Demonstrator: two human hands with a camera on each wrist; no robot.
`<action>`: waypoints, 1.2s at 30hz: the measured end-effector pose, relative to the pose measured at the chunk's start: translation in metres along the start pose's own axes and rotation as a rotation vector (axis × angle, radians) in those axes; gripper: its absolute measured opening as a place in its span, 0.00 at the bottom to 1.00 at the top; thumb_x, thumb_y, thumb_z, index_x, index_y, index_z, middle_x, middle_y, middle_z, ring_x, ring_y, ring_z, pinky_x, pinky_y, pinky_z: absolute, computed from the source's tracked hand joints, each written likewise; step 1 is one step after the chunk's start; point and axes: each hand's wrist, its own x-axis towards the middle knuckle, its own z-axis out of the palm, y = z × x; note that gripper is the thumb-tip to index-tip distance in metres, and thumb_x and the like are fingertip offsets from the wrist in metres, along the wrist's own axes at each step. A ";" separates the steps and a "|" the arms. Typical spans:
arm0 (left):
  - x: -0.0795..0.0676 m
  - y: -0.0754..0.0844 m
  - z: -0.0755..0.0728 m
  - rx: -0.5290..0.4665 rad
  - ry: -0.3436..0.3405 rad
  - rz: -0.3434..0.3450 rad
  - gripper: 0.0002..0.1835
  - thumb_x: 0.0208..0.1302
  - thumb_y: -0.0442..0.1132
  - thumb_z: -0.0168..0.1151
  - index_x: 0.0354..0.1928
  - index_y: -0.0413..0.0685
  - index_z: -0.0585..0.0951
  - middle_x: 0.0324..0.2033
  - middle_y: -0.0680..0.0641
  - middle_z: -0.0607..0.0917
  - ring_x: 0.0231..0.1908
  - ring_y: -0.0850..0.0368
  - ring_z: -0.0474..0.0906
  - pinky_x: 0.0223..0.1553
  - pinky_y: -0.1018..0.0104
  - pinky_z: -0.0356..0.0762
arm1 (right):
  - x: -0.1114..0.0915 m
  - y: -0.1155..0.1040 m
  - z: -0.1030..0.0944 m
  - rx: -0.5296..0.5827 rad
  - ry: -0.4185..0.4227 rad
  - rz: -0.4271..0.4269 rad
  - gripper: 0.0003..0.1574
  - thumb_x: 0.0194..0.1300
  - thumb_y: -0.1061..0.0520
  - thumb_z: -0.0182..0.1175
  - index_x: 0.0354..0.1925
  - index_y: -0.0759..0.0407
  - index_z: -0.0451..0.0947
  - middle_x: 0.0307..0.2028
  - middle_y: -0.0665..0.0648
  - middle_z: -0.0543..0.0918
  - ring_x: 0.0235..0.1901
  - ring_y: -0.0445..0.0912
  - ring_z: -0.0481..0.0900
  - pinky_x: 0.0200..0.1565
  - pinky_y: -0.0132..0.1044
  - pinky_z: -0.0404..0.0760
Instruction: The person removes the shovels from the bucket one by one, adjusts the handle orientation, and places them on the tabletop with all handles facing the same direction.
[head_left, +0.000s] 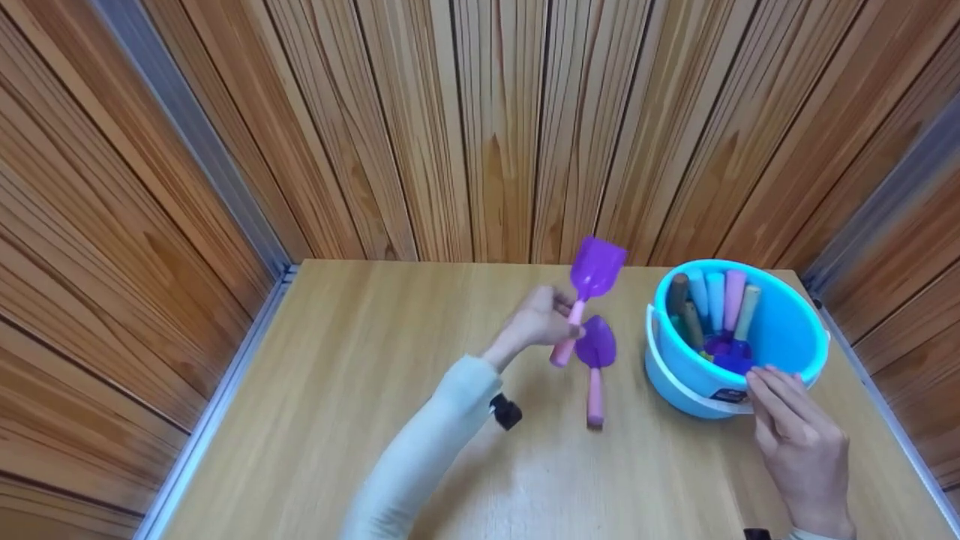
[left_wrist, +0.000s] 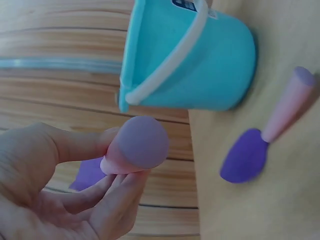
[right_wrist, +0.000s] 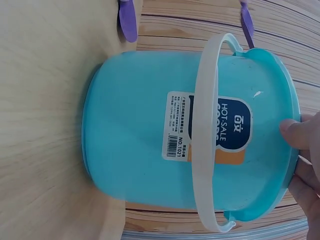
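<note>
My left hand pinches the pink handle of a square-bladed purple toy shovel, lifted over the table with its blade pointing away. Just below it, a second toy shovel with a pointed purple blade and pink handle lies on the tabletop. On the right a blue bucket stands upright, its white handle hanging down the front. My right hand holds the bucket's near rim, thumb outside, in the right wrist view. Several tools with coloured handles lean inside the bucket; their lower ends are partly hidden.
The wooden table extends left and in front of the bucket. Wood-panelled walls enclose the back and sides, with metal strips along the table's side edges. A printed label is on the bucket's front.
</note>
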 end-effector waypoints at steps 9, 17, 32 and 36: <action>0.003 -0.043 0.007 -0.070 0.055 -0.017 0.20 0.60 0.33 0.79 0.52 0.44 0.83 0.42 0.49 0.86 0.42 0.55 0.85 0.43 0.65 0.88 | -0.002 0.006 0.006 0.067 0.081 -0.064 0.36 0.80 0.35 0.53 0.58 0.63 0.87 0.54 0.69 0.89 0.70 0.24 0.70 0.74 0.29 0.64; 0.007 -0.071 0.028 -0.128 0.064 -0.054 0.18 0.63 0.32 0.77 0.52 0.42 0.82 0.43 0.47 0.85 0.41 0.54 0.85 0.40 0.64 0.88 | -0.003 0.002 0.007 0.086 0.077 -0.010 0.22 0.70 0.67 0.70 0.61 0.61 0.86 0.56 0.69 0.88 0.71 0.29 0.72 0.76 0.33 0.64; 0.011 -0.097 0.047 -0.109 0.099 -0.178 0.19 0.63 0.35 0.77 0.52 0.44 0.80 0.41 0.48 0.84 0.41 0.55 0.83 0.45 0.66 0.87 | 0.002 -0.007 0.008 0.028 0.060 -0.022 0.31 0.56 0.84 0.69 0.57 0.68 0.87 0.52 0.71 0.89 0.51 0.69 0.85 0.77 0.35 0.61; 0.011 -0.100 0.048 -0.076 0.091 -0.183 0.18 0.63 0.35 0.77 0.51 0.43 0.80 0.40 0.48 0.84 0.40 0.54 0.84 0.43 0.66 0.87 | 0.000 -0.010 0.006 0.019 0.059 -0.041 0.33 0.53 0.86 0.68 0.57 0.69 0.86 0.52 0.71 0.88 0.51 0.70 0.84 0.77 0.35 0.62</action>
